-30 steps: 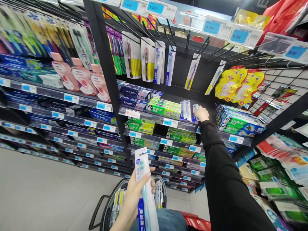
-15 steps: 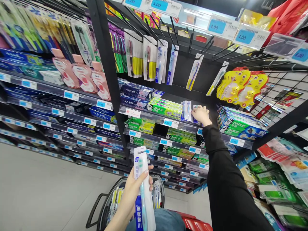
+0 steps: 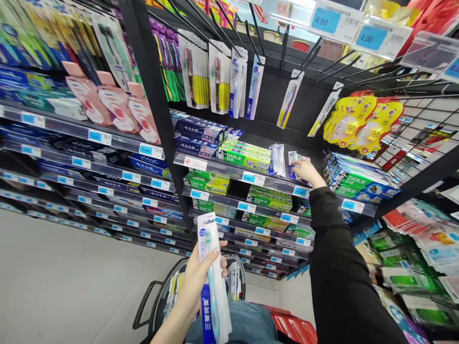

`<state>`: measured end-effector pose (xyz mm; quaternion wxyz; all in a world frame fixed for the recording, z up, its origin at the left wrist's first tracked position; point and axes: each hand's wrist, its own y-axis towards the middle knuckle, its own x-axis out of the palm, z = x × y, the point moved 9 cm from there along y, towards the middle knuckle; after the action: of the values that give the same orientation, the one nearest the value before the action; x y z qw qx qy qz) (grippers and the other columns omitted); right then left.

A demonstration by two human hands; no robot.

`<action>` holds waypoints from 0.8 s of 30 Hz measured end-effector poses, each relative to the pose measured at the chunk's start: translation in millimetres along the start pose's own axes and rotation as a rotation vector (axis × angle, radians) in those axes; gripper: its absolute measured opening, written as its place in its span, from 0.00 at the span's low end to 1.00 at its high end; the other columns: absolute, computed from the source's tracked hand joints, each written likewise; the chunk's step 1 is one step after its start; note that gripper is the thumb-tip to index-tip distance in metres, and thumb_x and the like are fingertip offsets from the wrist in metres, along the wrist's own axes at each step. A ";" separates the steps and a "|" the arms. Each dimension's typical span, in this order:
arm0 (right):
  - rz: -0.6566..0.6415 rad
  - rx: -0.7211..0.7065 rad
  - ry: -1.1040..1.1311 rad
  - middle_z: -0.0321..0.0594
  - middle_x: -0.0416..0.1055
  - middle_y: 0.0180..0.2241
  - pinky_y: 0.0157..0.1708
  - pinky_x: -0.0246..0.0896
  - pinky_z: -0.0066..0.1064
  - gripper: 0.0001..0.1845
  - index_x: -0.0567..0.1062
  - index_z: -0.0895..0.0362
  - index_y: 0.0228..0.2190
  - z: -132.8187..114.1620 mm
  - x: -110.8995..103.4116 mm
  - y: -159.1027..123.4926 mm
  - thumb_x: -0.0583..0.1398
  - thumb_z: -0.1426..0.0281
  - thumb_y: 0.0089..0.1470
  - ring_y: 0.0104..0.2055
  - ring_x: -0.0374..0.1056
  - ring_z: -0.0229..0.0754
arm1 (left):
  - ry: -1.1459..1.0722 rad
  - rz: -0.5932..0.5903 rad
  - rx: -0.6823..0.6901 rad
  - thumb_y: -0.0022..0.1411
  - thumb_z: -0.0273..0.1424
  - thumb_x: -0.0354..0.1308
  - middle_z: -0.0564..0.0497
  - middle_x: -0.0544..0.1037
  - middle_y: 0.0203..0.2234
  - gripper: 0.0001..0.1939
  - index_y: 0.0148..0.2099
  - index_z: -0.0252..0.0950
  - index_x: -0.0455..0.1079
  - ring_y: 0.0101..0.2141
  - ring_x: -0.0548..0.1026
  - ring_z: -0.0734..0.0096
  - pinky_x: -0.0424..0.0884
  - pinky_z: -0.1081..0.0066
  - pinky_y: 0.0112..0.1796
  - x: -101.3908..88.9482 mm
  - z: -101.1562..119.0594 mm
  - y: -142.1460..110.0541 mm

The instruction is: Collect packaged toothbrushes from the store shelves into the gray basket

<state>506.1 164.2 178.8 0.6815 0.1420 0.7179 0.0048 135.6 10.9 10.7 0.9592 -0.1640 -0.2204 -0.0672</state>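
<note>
My left hand [image 3: 199, 282] is closed round a packaged toothbrush [image 3: 211, 272] in white and blue card, held upright over a black wire basket [image 3: 163, 301]. My right hand [image 3: 304, 171], in a black sleeve, reaches up to the shelf [image 3: 236, 174] and its fingers rest on a small clear toothbrush pack [image 3: 294, 160] lying there. Another clear pack [image 3: 278, 160] lies just left of it, beside green Darlie toothpaste boxes [image 3: 244, 160]. Whether the right fingers grip the pack is hard to tell.
Toothbrushes hang on hooks [image 3: 218, 76] above the shelf. Yellow duck packs [image 3: 353, 122] hang at the right. Pink bottles [image 3: 114, 102] stand on the left shelf. Lower shelves carry more toothpaste boxes. A red basket [image 3: 292, 327] sits by my knee. Grey floor [image 3: 64, 282] lies to the left.
My right hand has shifted slightly on the shelf over the small clear pack. The view has tilted a little. The left hand keeps the toothbrush pack upright.
</note>
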 end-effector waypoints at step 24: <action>0.203 0.203 -0.164 0.64 0.73 0.43 0.51 0.57 0.41 0.19 0.75 0.71 0.43 30.6 -19.0 -28.3 0.50 0.71 0.60 0.49 0.68 0.57 | -0.010 -0.036 -0.033 0.51 0.44 0.65 0.53 0.74 0.17 0.26 0.45 0.33 0.63 0.15 0.69 0.72 0.64 0.73 0.20 19.2 -8.5 -7.9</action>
<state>531.1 127.3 189.5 0.7159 0.2818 0.6387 -0.0106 154.6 -0.5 14.3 0.9539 -0.1760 -0.2268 -0.0874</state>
